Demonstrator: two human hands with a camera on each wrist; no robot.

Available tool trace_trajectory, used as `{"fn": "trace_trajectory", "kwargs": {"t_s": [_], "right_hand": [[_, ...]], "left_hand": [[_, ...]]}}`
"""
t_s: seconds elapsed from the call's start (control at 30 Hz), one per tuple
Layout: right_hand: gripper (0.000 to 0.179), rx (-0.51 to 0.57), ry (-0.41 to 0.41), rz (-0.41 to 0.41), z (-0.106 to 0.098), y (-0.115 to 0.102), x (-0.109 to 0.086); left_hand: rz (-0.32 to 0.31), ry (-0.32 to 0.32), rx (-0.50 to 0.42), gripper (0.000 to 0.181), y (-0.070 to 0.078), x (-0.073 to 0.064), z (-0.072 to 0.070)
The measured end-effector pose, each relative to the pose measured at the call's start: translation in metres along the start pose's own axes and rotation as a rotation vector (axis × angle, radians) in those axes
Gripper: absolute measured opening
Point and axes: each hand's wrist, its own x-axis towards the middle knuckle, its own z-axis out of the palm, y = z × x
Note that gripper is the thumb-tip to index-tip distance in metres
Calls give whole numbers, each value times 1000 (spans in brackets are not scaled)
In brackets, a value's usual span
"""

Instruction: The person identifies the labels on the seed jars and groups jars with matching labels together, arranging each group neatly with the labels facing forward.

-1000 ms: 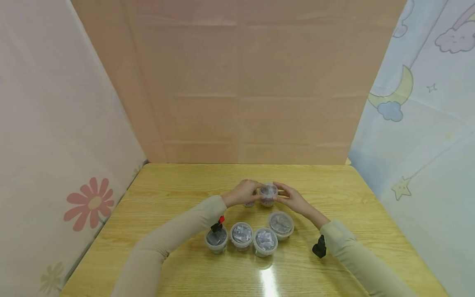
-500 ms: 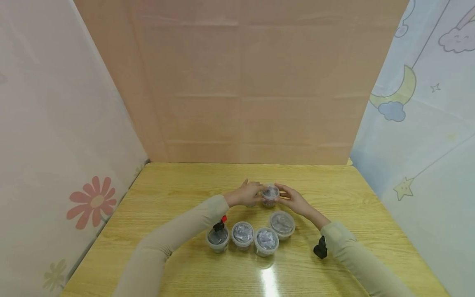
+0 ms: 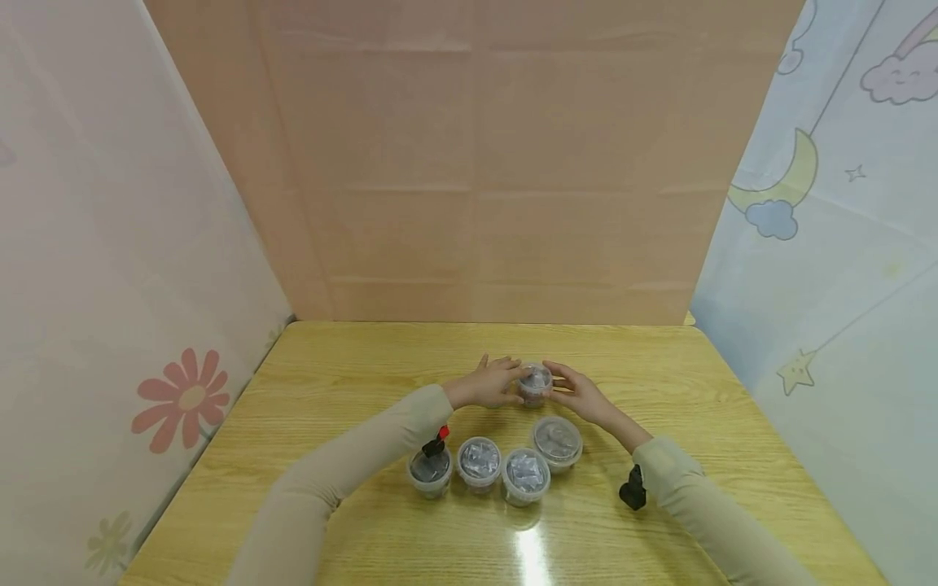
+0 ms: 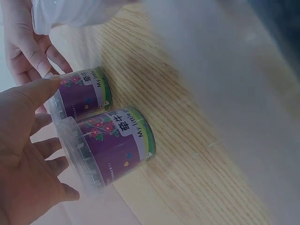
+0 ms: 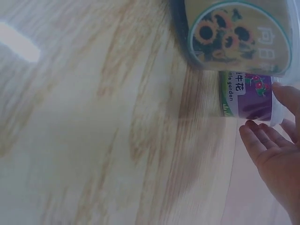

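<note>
Purple-labelled tubs (image 4: 119, 152), two: stood upright on desk (image 3: 352, 358), one beneath left hand (image 3: 487, 384), fingers spread wide; one between that and right hand (image 3: 581, 399), whose fingers were parted, nearly straight. Four further tubs (image 3: 479, 461): stood on the near side of the fingers.

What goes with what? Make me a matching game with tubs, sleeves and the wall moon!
1. tubs with red printed flowers
2. sunflower tub
3. wall moon
4. sleeves

A. beside a blue cloud
B. plain beige
C. teal ring around its picture
D. purple labels

Right pairs: 1-D, 2-C, 3-A, 4-B
</note>
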Motion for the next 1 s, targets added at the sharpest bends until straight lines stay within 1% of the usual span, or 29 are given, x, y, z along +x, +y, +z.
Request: {"fn": "trace_trajectory", "kwargs": {"t_s": [0.17, 0.23, 0.3, 0.37, 0.47, 0.6, 0.67, 0.83, 1.0], "right_hand": [[59, 4, -4, -8, -2, -27, -4], [60, 11, 6, 6, -3, -39, -7], [59, -12, 21, 4, -3, -43, -7], [59, -48, 35, 0, -3, -40, -6], [60, -98, 58, -1, -1, -30, -4], [61, -136, 71, -7, 0, -19, -2], [61, -157, 78, -32, 1, -19, -1], [60, -274, 106, -108, 3, -25, -1], [59, -304, 113, -106, 4, -31, -1]], "left_hand": [[0, 8, 3, 61, -1, 0, 0], [3, 14, 4, 61, -2, -1, 0], [6, 21, 10, 61, -3, 0, 0], [12, 24, 10, 61, -4, -1, 0], [28, 32, 5, 60, -5, -1, 0], [44, 38, -16, 59, -6, -4, -1], [48, 48, -33, 58, -6, -5, -2], [66, 82, -56, 56, -7, -9, -5], [79, 86, -76, 56, -6, -15, -9]]}}
